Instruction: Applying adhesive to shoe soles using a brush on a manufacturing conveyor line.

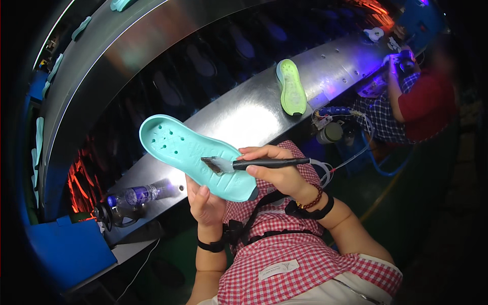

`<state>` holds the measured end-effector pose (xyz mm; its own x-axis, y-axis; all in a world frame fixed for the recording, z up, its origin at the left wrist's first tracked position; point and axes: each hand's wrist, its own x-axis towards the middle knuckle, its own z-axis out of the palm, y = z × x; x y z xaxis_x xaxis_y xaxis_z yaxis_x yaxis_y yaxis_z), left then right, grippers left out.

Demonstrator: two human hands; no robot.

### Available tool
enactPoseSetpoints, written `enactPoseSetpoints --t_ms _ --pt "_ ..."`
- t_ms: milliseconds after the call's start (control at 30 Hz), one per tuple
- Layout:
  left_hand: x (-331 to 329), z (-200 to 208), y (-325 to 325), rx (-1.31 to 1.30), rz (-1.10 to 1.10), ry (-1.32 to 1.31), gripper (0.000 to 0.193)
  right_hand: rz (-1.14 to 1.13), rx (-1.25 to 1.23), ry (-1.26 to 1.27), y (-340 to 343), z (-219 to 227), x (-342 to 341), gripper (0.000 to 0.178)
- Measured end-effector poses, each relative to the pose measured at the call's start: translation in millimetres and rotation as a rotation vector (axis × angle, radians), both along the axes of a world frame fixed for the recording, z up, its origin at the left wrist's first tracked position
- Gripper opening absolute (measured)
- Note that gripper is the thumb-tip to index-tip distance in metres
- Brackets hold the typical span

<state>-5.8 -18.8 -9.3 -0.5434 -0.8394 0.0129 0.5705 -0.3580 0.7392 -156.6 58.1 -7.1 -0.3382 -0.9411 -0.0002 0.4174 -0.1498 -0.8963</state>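
A turquoise shoe sole [189, 147] is held up in front of me, tilted, its inner face toward me. My left hand [206, 203] grips its lower edge from beneath, thumb at the rim; the other fingers are partly hidden behind it. In my right hand [279, 170] is a brush [272, 162] with a black handle, a pale ferrule and dark bristles. The bristles rest on the sole's middle, near some raised lines. Several small holes dot the sole's far left end. Beyond my right hand a yellow-green shoe sole [292, 89] lies on the metal ledge.
The metal ledge [213, 119] runs across ahead, beside a dark belt [203, 63] carrying several soles. Clear bottles [134, 195] lie at its left end by a blue box [68, 249]. A jar [331, 132] and tubing stand right. A co-worker [424, 104] in red sits far right.
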Motion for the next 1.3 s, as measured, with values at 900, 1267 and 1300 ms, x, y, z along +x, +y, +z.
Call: enactPoseSetpoints --t_ms 900,1267,1300 --pt "-5 -22 19 0.246 -0.001 -0.156 0.060 -0.219 -0.146 0.447 -3 -40 33 0.022" --pt "-6 -25 12 0.184 -0.116 -0.172 0.063 -0.264 -0.166 0.458 -2 -33 27 0.023" --pt "-6 -22 12 0.158 -0.120 -0.178 0.065 -0.256 -0.177 0.442 -1 -34 27 0.024"
